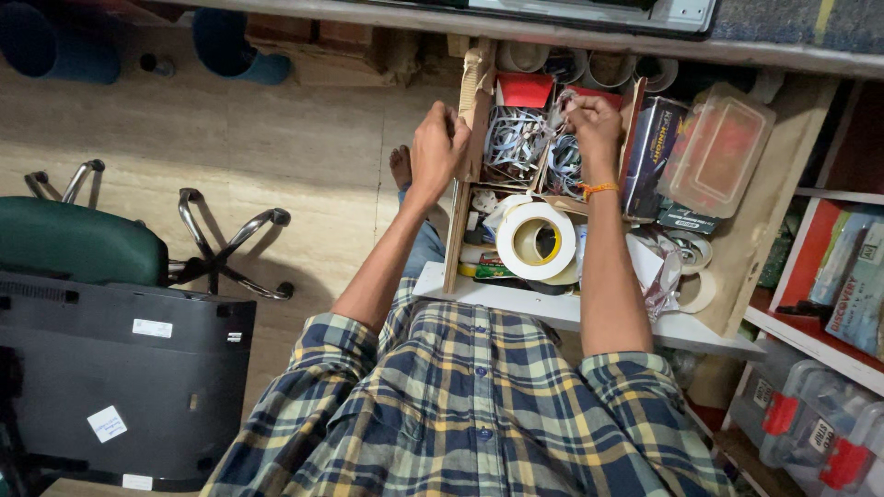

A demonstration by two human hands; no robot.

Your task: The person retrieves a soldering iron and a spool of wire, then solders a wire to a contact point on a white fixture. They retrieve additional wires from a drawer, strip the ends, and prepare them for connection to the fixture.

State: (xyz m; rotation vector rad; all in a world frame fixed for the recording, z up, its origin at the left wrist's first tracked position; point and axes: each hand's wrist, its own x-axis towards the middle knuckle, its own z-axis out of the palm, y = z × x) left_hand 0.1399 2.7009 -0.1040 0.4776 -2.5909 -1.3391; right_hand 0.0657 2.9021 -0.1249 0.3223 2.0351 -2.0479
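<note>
My left hand (438,147) clenches the left wooden wall of the open drawer (458,221). My right hand (592,124) pinches a grey cable bundle (564,158) at the drawer's far end, with the white tape roll (536,241) lying nearer me.

Blue-yellow plaid shirt, sleeves rolled; orange thread wristband (597,190) on right wrist

Both arms are stretched forward and slightly apart, bare from the rolled checked cuffs at the elbows. The left hand (436,147) is curled, knuckles up, its fingers folded under. The right hand (592,123) is bent at the wrist with its fingertips drawn together, seemingly in a pinch, though the grip itself cannot be made out. An orange band is worn on the right wrist.
</note>
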